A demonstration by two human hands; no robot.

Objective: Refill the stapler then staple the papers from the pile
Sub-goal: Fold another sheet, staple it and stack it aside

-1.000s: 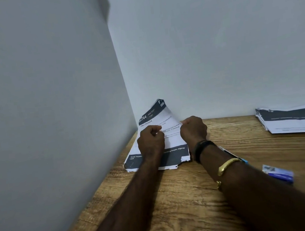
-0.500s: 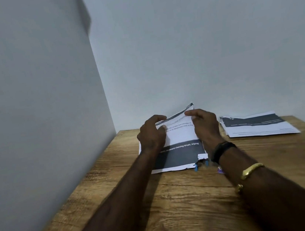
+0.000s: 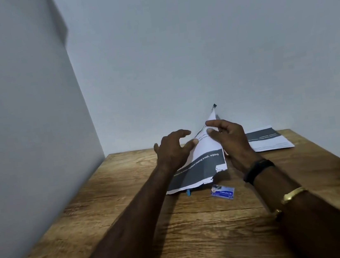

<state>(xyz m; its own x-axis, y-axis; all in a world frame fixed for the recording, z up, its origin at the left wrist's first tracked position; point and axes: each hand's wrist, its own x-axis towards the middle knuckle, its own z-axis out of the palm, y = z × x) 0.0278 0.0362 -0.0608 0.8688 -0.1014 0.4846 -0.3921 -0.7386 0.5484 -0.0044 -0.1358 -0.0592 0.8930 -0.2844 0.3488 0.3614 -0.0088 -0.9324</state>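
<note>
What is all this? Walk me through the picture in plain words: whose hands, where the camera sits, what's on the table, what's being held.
No machine here: a person works with bare hands. The single picture comes from a camera worn on their head, looking forward and down. The left hand is loose and open, its thumb tip at the edge of the printed paper. The right hand pinches that paper near the top and holds that end up off the wooden table; the near end rests on the wood. A blue piece pokes out from under it; most of it is hidden, so I cannot say what it is. Beside it lies a small blue and white box. Farther right lies a pile of papers.
</note>
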